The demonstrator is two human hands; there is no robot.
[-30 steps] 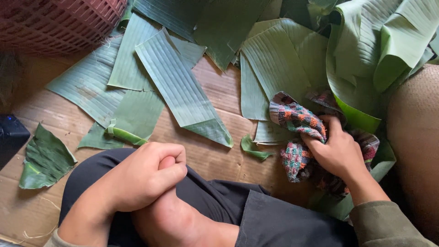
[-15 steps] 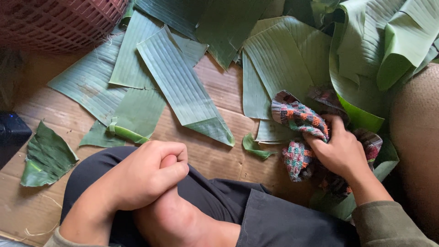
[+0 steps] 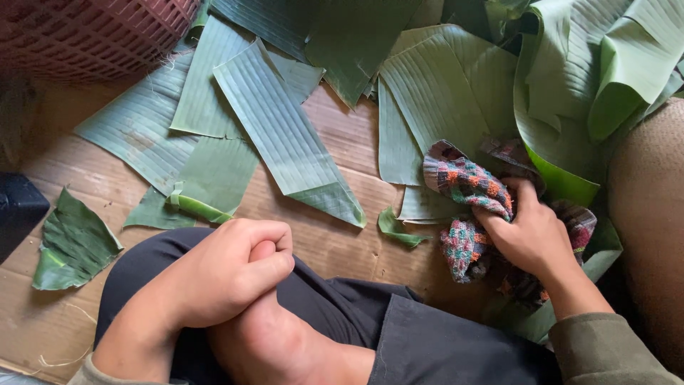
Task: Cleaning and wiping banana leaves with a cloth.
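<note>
The right hand (image 3: pixel 533 235) grips a multicoloured woven cloth (image 3: pixel 467 187) lying on a banana leaf (image 3: pixel 442 93) at the right. The left hand (image 3: pixel 231 271), loosely curled and holding nothing, rests on the person's bare foot (image 3: pixel 278 342) above the cardboard floor (image 3: pixel 342 242).

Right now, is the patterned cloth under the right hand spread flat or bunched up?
Bunched up. The cloth lies in crumpled folds on the banana leaves, with the right hand gripping a gathered wad of it.

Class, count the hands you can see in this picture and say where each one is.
2. The left hand rests curled on the person's knee; the right hand grips a multicoloured cloth beside the banana leaves. None seems hidden.
</note>
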